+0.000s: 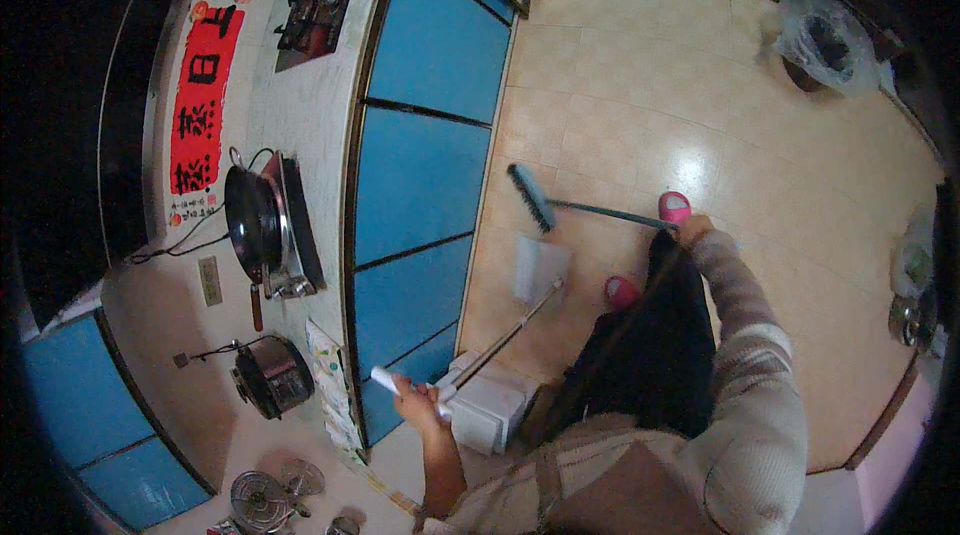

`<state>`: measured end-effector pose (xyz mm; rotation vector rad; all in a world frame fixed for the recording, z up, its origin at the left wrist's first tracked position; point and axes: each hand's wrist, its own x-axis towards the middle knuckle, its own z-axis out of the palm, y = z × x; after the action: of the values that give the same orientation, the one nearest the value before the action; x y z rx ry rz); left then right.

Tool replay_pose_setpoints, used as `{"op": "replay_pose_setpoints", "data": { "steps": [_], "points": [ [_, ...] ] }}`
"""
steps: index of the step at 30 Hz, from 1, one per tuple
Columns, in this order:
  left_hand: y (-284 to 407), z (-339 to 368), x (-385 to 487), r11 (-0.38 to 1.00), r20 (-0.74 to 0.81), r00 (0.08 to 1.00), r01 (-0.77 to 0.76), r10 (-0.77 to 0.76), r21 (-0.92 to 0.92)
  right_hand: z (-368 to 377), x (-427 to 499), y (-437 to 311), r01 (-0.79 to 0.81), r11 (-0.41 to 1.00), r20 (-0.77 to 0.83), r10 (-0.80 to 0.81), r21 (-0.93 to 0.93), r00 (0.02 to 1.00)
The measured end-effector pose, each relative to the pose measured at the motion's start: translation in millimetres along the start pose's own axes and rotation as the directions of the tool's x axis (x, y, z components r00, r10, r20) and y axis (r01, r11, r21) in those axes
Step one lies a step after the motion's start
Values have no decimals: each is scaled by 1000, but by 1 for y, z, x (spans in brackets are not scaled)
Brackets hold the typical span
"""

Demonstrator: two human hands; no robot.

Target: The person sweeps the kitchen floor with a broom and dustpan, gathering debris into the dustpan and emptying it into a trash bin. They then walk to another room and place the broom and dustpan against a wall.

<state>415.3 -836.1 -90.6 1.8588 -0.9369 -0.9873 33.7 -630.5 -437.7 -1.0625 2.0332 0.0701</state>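
Observation:
My right hand [695, 229] is closed round the dark handle of a broom [531, 197], whose bristled head touches the tiled floor near the blue cabinets. My left hand [416, 401] grips the white top of a long-handled dustpan [541, 268]. The white pan lies on the floor just nearer to me than the broom head, apart from it. My feet are in pink slippers [674, 208]. Whether any debris lies in the pan or by the bristles I cannot tell.
Blue cabinets [420, 175] under a counter line the left side, with a black wok [253, 223] and an electric pot [274, 377] on top. A white bin [491, 404] stands below my left hand. A bag-lined bin [825, 43] stands at the upper right.

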Motion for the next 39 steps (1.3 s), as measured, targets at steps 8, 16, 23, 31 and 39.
{"op": "replay_pose_setpoints", "data": {
  "steps": [8, 16, 23, 31, 39],
  "points": [
    [11, 88, -25, 985, -198, 980, 1, 34, 173, -51, 213, -62, 322, 908, 108, -303, -270, 947],
    [33, 188, -38, 948, -199, 979, 27, 38, 317, -108, 268, 33, 157, 979, 19, -156, -130, 988],
    [53, 230, -45, 920, -182, 977, -28, 107, 391, -72, 225, 148, -205, 970, 117, 191, 129, 975],
    [75, 245, -49, 944, -109, 989, -58, 98, 325, 19, -24, 266, -287, 946, -360, 323, 152, 875],
    [86, 260, -60, 943, 73, 994, -99, 80, 317, -34, 86, 202, 8, 945, -129, 36, 326, 991]
  ]
}}
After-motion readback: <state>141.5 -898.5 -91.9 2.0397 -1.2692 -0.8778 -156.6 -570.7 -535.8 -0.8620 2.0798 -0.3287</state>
